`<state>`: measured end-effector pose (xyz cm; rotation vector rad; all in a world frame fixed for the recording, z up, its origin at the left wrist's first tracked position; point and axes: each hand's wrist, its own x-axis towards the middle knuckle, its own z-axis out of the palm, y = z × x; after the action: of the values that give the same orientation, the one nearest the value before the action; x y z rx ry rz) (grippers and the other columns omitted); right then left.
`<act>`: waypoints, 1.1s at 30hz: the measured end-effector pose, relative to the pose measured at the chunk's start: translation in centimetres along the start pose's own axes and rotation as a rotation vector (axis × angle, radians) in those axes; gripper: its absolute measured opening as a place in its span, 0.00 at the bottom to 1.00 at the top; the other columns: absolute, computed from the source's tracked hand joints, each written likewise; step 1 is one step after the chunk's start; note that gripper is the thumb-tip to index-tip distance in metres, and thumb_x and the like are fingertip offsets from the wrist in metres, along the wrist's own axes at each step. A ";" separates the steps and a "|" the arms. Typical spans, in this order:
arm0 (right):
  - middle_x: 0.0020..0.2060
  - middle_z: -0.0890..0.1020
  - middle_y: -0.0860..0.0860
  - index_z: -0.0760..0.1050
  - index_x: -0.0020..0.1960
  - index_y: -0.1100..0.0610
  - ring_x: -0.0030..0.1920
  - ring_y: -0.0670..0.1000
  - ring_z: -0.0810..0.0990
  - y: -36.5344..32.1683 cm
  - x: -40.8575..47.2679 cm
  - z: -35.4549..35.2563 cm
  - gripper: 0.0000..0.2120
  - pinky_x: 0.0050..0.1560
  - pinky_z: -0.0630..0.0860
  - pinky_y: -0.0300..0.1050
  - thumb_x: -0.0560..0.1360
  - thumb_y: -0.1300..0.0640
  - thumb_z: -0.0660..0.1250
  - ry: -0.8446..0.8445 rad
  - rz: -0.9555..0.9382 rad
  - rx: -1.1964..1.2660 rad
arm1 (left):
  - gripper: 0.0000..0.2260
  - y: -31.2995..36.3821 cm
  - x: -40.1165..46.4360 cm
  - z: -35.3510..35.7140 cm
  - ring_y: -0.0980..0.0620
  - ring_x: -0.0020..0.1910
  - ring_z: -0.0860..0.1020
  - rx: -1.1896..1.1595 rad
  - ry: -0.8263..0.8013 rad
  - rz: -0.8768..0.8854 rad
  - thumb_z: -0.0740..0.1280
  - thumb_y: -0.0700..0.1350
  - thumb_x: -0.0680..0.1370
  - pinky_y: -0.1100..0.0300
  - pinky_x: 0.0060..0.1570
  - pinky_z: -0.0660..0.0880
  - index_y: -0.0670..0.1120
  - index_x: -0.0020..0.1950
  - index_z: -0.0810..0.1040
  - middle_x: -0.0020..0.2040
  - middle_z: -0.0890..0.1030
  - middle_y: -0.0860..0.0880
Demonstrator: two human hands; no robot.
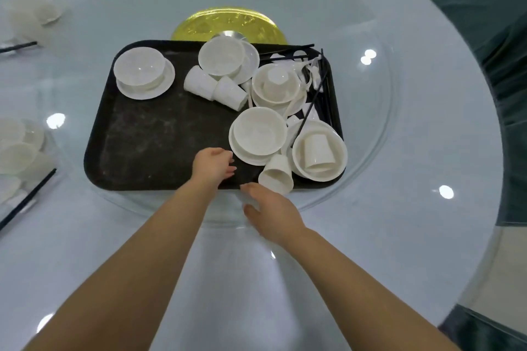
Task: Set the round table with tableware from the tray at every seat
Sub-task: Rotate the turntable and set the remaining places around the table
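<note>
Dark rectangular tray (148, 134) sits on a clear glass turntable (379, 134) at the middle of the round tabletop (427, 151); gold disc (228, 23) of the hub shows just beyond the tray's far edge

Left half of the tray is bare apart from one bowl on a saucer (144, 72) at the far left corner. Right half is crowded: a second bowl on a saucer (225, 58) at the far edge, two cups lying on their sides (214, 88) just in front of it, a bowl holding an upturned cup (275, 82), a near bowl on a plate (258, 134), and at the near right corner a bowl with a cup lying in it (319, 148). Black chopsticks (319, 88) and white spoons lie tangled along the right edge, some across the bowls. One tipped cup (276, 175) lies on the near rim, mouth toward the camera

Left hand (212, 164) is over the near edge of the tray, fingers loosely curled, holding nothing, tips just beside the plate under the near bowl. Right hand (269, 211) is at the near rim, fingers spread and relaxed, holding nothing, just beside the tipped cup; contact cannot be told

Settings already laid along the left of the tabletop: white dishes and black chopsticks (28, 196), blurred through the glass. Ceiling lights reflect as bright spots. Teal fabric chair covers (484, 23) stand at the right
</note>
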<state>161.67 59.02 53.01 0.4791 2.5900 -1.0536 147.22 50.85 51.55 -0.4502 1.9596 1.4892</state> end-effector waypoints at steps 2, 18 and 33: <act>0.71 0.70 0.41 0.67 0.73 0.48 0.65 0.50 0.74 0.3 0.0 0.1 0.21 0.61 0.73 0.48 0.80 0.53 0.59 0.045 0.010 0.031 | 0.14 0.3 0.5 1.3 0.50 0.41 0.81 -0.021 -0.004 -0.032 0.65 0.41 0.78 0.61 0.34 0.77 0.37 0.63 0.75 0.44 0.80 0.46; 0.70 0.71 0.45 0.70 0.71 0.53 0.65 0.50 0.73 3.3 -1.3 -2.9 0.21 0.59 0.72 0.47 0.79 0.59 0.59 0.110 0.017 0.000 | 0.05 0.1 -0.1 3.6 0.48 0.34 0.83 0.015 0.009 -0.062 0.61 0.33 0.77 0.60 0.30 0.78 0.35 0.52 0.74 0.39 0.81 0.39; 0.71 0.70 0.47 0.64 0.75 0.50 0.57 0.55 0.80 0.4 -1.8 -2.7 0.23 0.61 0.76 0.56 0.80 0.48 0.60 0.254 0.139 0.290 | 0.02 -4.9 -10.6 -8.4 0.51 0.33 0.84 0.094 0.114 0.065 0.66 0.37 0.78 0.64 0.29 0.78 0.42 0.48 0.77 0.41 0.83 0.44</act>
<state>163.08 60.88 55.32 0.9025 2.5752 -1.4056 155.73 40.30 56.34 -0.4430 2.1415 1.4319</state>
